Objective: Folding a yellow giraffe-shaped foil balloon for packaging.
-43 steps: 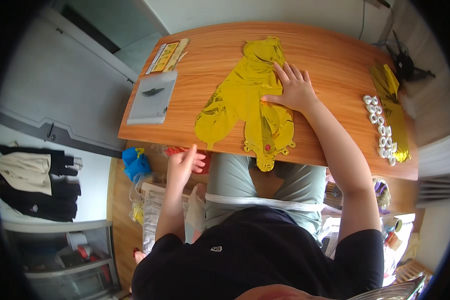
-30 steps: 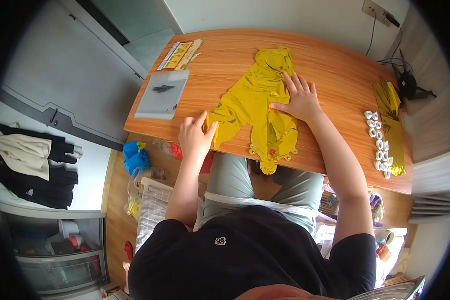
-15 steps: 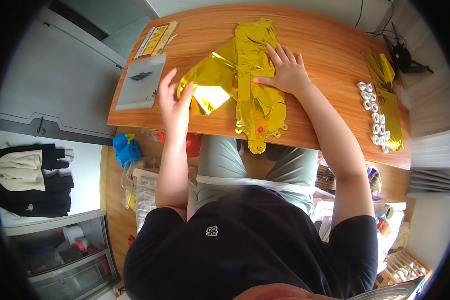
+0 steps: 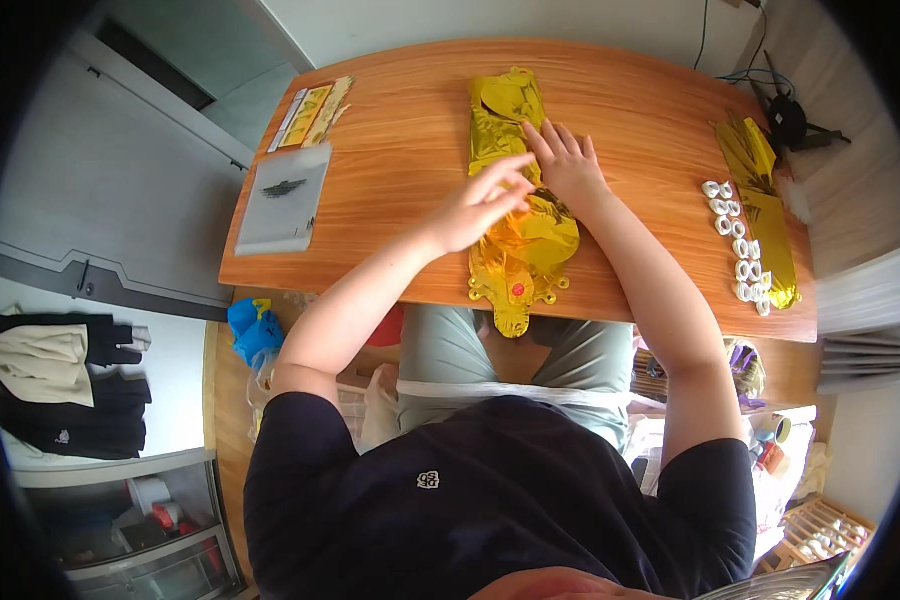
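A flat, uninflated gold foil balloon [image 4: 547, 240] lies lengthwise across the middle of the wooden table, its tabbed near end hanging past the front edge. A small red spot marks the foil near that end. My right hand [image 4: 570, 178] rests on the right side of the balloon with its fingers spread. Over the balloon's middle is my left hand [image 4: 478, 208], fingers stretched out and apart, gripping nothing. Whether its fingertips touch the foil I cannot tell. Both hands cover part of the balloon's centre.
At the table's [image 4: 390, 180] right edge lie more gold foil pieces [image 4: 770, 235], beside several small white rolls [image 4: 740, 248]. A clear plastic sleeve [image 4: 282, 205] with thin black pieces sits at the left. Behind it are yellow printed cards [image 4: 310, 112]. A black device with cables [image 4: 788, 120] stands far right.
The loose gold foil flap on the left has been folded over onto the balloon. My left hand has moved right, from beside that flap to above the balloon. My right hand stays on the foil.
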`<state>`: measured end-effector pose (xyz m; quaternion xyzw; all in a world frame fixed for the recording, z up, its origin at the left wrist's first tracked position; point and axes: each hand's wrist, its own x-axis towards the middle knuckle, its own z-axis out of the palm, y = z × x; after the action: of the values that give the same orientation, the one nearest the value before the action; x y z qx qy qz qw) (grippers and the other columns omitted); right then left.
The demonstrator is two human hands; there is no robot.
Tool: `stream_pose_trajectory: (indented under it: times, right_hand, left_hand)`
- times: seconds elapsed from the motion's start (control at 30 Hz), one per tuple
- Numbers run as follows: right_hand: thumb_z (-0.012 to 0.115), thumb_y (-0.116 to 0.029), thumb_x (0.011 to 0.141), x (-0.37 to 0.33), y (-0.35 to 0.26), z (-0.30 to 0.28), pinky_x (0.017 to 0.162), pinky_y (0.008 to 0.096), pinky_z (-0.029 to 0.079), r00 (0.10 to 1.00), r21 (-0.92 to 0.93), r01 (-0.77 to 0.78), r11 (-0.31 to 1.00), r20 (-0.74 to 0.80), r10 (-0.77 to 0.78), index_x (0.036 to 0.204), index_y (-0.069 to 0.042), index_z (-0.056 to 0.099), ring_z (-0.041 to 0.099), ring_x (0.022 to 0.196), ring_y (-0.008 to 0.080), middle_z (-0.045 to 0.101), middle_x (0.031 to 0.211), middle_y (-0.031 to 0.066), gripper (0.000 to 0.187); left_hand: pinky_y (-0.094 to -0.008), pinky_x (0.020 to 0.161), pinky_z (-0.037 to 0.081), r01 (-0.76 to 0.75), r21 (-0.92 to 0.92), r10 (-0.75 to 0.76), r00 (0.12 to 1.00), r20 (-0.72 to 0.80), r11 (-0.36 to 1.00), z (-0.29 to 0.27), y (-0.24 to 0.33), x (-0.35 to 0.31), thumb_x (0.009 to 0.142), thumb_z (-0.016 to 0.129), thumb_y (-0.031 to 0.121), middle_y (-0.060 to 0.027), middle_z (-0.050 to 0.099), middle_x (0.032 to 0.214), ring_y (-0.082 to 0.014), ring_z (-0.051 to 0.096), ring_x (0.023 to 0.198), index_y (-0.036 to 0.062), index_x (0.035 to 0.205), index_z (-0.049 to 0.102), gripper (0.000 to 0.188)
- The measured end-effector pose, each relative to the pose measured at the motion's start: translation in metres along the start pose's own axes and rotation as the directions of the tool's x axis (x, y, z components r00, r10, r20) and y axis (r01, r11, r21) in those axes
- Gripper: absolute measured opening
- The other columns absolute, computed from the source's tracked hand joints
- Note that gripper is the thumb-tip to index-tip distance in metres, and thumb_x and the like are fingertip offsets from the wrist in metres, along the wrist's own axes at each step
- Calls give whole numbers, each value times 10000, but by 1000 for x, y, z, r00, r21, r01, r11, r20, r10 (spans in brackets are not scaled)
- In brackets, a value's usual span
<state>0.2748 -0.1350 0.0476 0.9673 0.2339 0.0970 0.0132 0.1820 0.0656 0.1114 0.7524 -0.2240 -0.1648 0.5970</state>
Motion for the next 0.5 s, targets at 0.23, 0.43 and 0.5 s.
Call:
stream_pose_trajectory:
  times: [0.23, 0.43, 0.5]
  right_hand:
    - [439, -258, 1051, 4, -4, 6, 1171, 617, 318, 999, -45, -4, 999, -37, 3, 1646, -234, 146, 342, 1511, 285, 329, 1649, 113, 664]
    - [432, -288, 1057, 9, 1, 23, 1166, 627, 322, 994, 10, -18, 1000, -107, 19, 1471, -163, 370, 358, 1507, 287, 351, 1642, 112, 437]
    - [432, -294, 1057, 8, 4, 28, 1165, 629, 322, 993, -16, -9, 1000, -116, 7, 1401, -142, 422, 361, 1506, 292, 359, 1637, 114, 376]
  left_hand:
    - [-458, 1215, 297, -101, 797, 234, 971, -51, 595, -58, -37, 13, 1006, 626, 312, -166, 406, 1543, -309, 332, 1485, 74, 1569, 340, 676]
    - [-470, 1287, 124, -32, 920, 18, 999, 27, 391, -67, -48, 20, 1010, 542, 505, -149, 186, 1700, -293, 143, 1581, 79, 1623, 238, 807]
    - [-469, 1287, 124, -34, 927, 16, 999, 30, 375, -65, -49, 21, 1013, 526, 516, -146, 187, 1701, -293, 146, 1580, 83, 1625, 237, 804]
